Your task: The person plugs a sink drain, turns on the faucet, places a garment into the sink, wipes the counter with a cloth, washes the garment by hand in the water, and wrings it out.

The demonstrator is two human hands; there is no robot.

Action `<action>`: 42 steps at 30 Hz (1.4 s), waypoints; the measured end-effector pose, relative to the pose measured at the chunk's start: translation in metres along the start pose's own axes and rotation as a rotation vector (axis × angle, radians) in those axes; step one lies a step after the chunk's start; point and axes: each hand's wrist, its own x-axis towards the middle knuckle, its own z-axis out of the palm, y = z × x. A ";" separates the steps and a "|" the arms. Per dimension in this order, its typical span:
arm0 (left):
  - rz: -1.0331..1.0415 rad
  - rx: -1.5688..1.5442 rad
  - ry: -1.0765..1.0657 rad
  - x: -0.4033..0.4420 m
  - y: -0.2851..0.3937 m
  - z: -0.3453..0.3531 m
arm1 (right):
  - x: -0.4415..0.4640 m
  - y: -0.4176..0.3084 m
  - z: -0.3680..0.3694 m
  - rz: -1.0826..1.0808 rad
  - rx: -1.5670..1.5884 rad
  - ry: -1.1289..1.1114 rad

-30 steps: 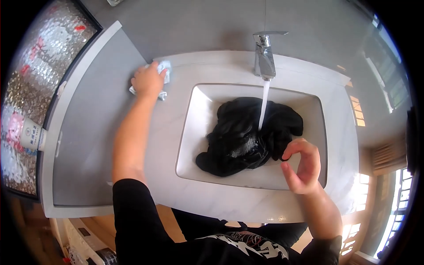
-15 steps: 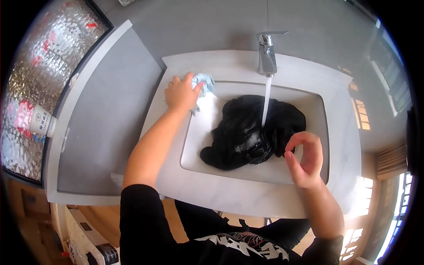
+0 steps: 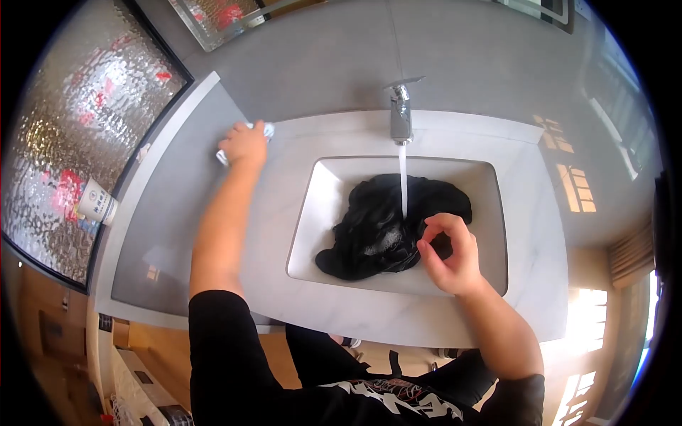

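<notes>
My left hand [image 3: 245,144] is closed on a pale blue cloth [image 3: 268,130], which pokes out on both sides of the fingers. It is at the back left corner of the counter, beside the grey side wall. My right hand [image 3: 452,254] hovers over the front right of the sink [image 3: 303,245], thumb and fingers curled toward each other with a gap and nothing visible between them. Black wet fabric [image 3: 362,220] lies bunched in the sink, with some foam on it. Water runs onto it from the chrome faucet [image 3: 401,119].
The white marbled counter [image 3: 266,277] surrounds the sink. On the left, a low grey partition [image 3: 167,206] rises beside it, with a paper cup [image 3: 96,201] on its ledge against textured glass [image 3: 85,121]. A framed mirror [image 3: 298,14] hangs on the back wall.
My left hand has moved left with the cloth, from the sink's back left rim to the counter's corner. The view has shifted; my right hand keeps its curled shape over the sink.
</notes>
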 end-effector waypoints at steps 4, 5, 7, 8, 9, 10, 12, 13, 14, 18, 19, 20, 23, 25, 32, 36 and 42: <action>0.023 -0.314 0.049 -0.033 0.065 -0.009 | 0.000 -0.001 0.005 0.030 0.015 -0.006; 0.003 -0.371 0.028 -0.037 0.081 0.003 | 0.000 -0.002 0.006 0.032 0.017 -0.003; -0.043 -0.466 0.008 -0.048 0.105 0.022 | 0.001 -0.002 0.005 0.030 0.013 -0.004; -0.066 -0.479 0.004 -0.044 0.109 0.026 | 0.002 -0.002 0.004 0.028 0.011 -0.006; -0.087 -0.490 -0.004 -0.040 0.110 0.031 | 0.002 -0.002 0.004 0.031 0.012 -0.008; -0.108 -0.497 -0.018 -0.038 0.109 0.037 | 0.002 -0.001 0.004 0.037 0.015 -0.005; -0.168 -0.465 -0.054 -0.023 0.095 0.052 | 0.000 0.000 0.006 0.059 0.032 -0.006; -0.205 -0.442 -0.064 -0.014 0.083 0.055 | 0.000 -0.001 0.005 0.061 0.013 -0.020; -0.279 -0.413 -0.061 -0.004 0.072 0.070 | 0.000 -0.002 0.003 0.053 -0.012 -0.028; -0.228 0.087 -0.033 0.016 0.037 0.091 | 0.006 0.002 -0.005 -0.060 -0.141 -0.013; -0.064 0.402 -0.024 0.024 0.030 0.103 | 0.004 0.002 -0.004 -0.056 -0.153 0.003; 0.093 0.710 -0.012 0.029 0.027 0.108 | 0.005 0.004 -0.005 -0.061 -0.167 0.015; 0.123 0.674 -0.060 0.034 0.016 0.088 | 0.008 0.003 -0.006 -0.085 -0.177 0.026; 0.054 0.518 -0.083 0.027 0.005 0.063 | 0.006 0.002 -0.002 -0.073 -0.158 0.025; -0.182 -0.276 -0.105 -0.036 0.029 0.035 | 0.004 0.002 0.003 -0.068 -0.097 0.051; -0.309 -0.301 -0.100 -0.049 0.032 0.058 | 0.003 0.005 0.000 -0.093 -0.124 0.028; -0.099 0.162 -0.036 -0.012 -0.001 0.040 | 0.004 0.001 -0.001 -0.117 -0.124 0.033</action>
